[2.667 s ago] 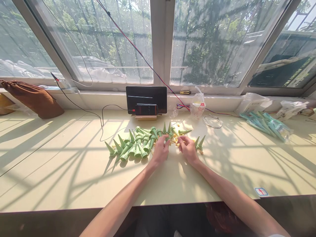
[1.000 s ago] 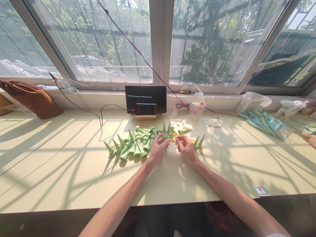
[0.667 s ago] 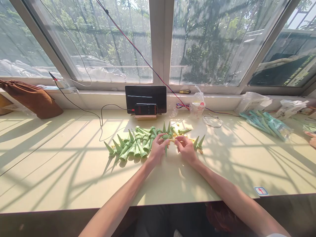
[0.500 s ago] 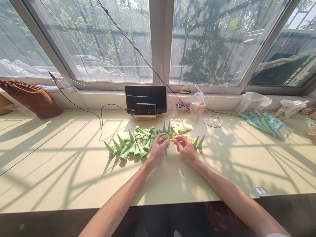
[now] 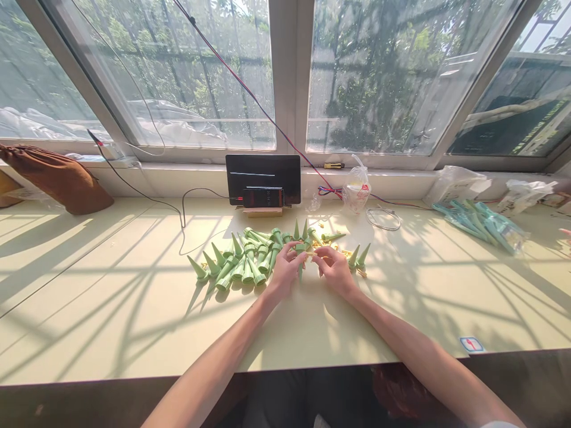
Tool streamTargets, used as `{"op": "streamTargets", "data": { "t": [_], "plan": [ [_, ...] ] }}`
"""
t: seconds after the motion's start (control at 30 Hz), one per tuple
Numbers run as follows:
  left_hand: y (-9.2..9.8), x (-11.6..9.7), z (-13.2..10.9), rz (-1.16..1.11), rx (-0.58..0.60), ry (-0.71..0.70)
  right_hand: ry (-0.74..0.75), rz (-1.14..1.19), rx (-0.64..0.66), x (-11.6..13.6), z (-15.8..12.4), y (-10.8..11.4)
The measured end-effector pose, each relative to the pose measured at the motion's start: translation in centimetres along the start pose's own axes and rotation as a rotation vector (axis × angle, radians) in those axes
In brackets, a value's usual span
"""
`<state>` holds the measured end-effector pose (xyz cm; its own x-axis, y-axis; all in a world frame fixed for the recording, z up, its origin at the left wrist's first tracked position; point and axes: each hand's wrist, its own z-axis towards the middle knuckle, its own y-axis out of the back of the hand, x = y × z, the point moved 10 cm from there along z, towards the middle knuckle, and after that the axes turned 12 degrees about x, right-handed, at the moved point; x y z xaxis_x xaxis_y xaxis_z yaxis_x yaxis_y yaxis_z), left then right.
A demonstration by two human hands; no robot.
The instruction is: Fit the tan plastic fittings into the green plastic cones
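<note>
A heap of green cone-shaped plastic spikes [image 5: 243, 261] lies on the pale yellow table [image 5: 111, 309], with small yellow pieces [image 5: 345, 254] scattered to its right. My left hand [image 5: 284, 272] is closed around one green spike [image 5: 300, 259], tip pointing down. My right hand [image 5: 333, 271] pinches a small yellow piece [image 5: 312, 254] against the top of that spike. Two more spikes [image 5: 359, 257] stand upright just right of my right hand.
A dark tablet [image 5: 263, 176] with a phone [image 5: 263, 197] leaning on it stands behind the heap, cables running to the window. A plastic bag [image 5: 357, 190], a wire coil [image 5: 383, 219], teal packs [image 5: 484, 227] and a brown pouch [image 5: 57, 177] lie along the sill. Another person's fingertip [image 5: 566, 232] shows far right.
My hands have come together over the spike, the right one bringing the yellow piece to its top. The other person's hand at the far right has drawn back almost out of view.
</note>
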<state>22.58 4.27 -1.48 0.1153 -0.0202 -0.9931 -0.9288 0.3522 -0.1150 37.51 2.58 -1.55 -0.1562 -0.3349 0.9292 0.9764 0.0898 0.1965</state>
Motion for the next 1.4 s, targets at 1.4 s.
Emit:
{"op": "streamTargets", "data": {
  "t": [1.4],
  "plan": [
    [-0.35, -0.19, 0.05, 0.085, 0.014, -0.019, -0.011, -0.024, 0.025, 0.06, -0.03, -0.41]
  ]
}}
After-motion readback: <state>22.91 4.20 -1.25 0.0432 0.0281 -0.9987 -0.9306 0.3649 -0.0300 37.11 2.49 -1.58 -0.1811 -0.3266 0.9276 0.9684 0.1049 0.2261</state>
